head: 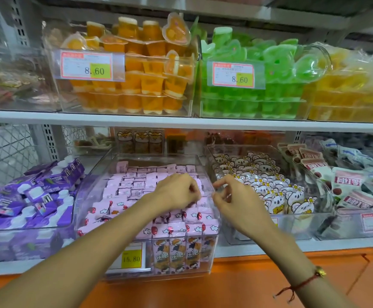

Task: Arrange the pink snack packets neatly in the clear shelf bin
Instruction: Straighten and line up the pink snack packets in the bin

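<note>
Several pink snack packets [134, 185] fill the clear shelf bin [87, 185] on the lower shelf, standing in rows, with a front row upright behind the bin's front wall. My left hand [176, 192] is over the right half of the bin, fingers curled down among the packets; whether it grips one I cannot tell. My right hand [232, 196] hovers at the bin's right rim, thumb and forefinger pinched, with nothing visible between them. The packets beneath my left hand are hidden.
A yellow price tag [131, 258] reading 15.80 hangs on the bin's front. Purple packets [32, 196] fill the left bin, bear-print packets [267, 185] the right one. Orange jelly cups [134, 81] and green jelly cups [259, 85] sit in bins on the shelf above.
</note>
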`<state>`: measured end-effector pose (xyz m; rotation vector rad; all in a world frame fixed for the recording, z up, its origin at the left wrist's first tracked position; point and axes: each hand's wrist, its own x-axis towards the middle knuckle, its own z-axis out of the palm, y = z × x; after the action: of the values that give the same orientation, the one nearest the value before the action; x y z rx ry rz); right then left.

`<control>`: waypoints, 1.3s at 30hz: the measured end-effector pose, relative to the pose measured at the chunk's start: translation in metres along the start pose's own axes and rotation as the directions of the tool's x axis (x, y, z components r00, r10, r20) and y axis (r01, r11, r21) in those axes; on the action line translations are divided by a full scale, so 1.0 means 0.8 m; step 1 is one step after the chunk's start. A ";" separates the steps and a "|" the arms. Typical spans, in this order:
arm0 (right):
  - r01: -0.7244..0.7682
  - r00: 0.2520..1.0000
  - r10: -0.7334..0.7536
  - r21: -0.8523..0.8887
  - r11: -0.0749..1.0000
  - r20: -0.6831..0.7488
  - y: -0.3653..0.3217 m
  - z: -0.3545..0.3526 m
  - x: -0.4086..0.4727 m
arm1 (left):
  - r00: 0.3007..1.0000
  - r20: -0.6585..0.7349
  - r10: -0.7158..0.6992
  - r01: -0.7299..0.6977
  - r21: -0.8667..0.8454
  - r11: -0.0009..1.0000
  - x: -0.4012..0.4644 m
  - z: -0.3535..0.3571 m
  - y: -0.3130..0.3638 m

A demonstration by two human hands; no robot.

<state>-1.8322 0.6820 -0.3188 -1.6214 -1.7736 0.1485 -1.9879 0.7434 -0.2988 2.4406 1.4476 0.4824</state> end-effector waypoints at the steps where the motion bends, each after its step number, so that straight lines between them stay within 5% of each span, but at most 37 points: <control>1: 0.008 1.000 -0.008 0.002 1.000 0.004 0.000 0.001 0.000 | 1.000 -0.026 -0.004 0.004 -0.028 1.000 0.000 0.000 0.000; 7: 0.025 1.000 -0.025 0.054 0.998 -0.001 -0.002 0.000 -0.004 | 0.947 -0.305 -0.099 -0.013 -0.343 0.939 -0.010 -0.010 0.010; 10: 0.053 0.991 -0.038 0.112 0.992 -0.131 -0.010 -0.001 -0.004 | 0.871 -0.443 -0.212 -0.070 -0.540 0.839 -0.023 -0.027 0.018; 12: 0.086 0.975 -0.032 0.240 0.967 -0.218 -0.019 -0.005 -0.003 | 0.850 -0.401 -0.340 -0.093 -0.752 0.653 -0.035 -0.044 0.019; 15: 0.178 0.979 -0.133 0.327 0.928 -0.154 -0.033 -0.009 -0.007 | 0.891 -0.188 -0.414 -0.078 -0.960 0.268 -0.056 -0.063 0.020; 18: 0.310 0.947 -0.270 0.273 0.911 -0.173 -0.043 -0.007 -0.011 | 0.898 -0.071 -0.435 -0.020 -0.993 0.120 -0.071 -0.061 0.015; 21: 0.169 0.986 -0.138 0.507 0.845 -0.098 -0.051 -0.009 -0.010 | 0.896 -0.069 -0.439 -0.001 -0.988 0.153 -0.080 -0.054 0.004; 24: -0.175 0.983 0.067 0.750 0.638 0.173 -0.057 -0.013 -0.008 | 0.946 -0.073 -0.316 0.033 -0.948 0.317 -0.084 -0.050 -0.008; 26: -0.267 0.961 0.089 0.795 0.545 0.261 -0.057 -0.014 -0.007 | 0.974 -0.049 -0.219 0.033 -0.934 0.357 -0.086 -0.049 -0.011; 30: -0.313 0.947 0.077 0.835 0.451 0.313 -0.060 -0.012 -0.005 | 0.965 0.007 -0.262 0.048 -0.988 0.150 -0.083 -0.048 -0.007; 34: -0.319 0.947 0.119 0.919 0.232 0.299 -0.057 -0.012 -0.001 | 0.936 0.106 -0.336 0.094 -0.994 -0.051 -0.084 -0.042 -0.006; 39: -0.201 0.979 0.078 0.944 0.262 0.186 -0.056 -0.014 0.000 | 0.940 0.150 -0.308 0.103 -0.981 -0.161 -0.088 -0.041 -0.005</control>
<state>-1.8627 0.6686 -0.2871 -0.7815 -1.0874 1.2004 -2.0357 0.6846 -0.2811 0.7840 0.7574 1.1463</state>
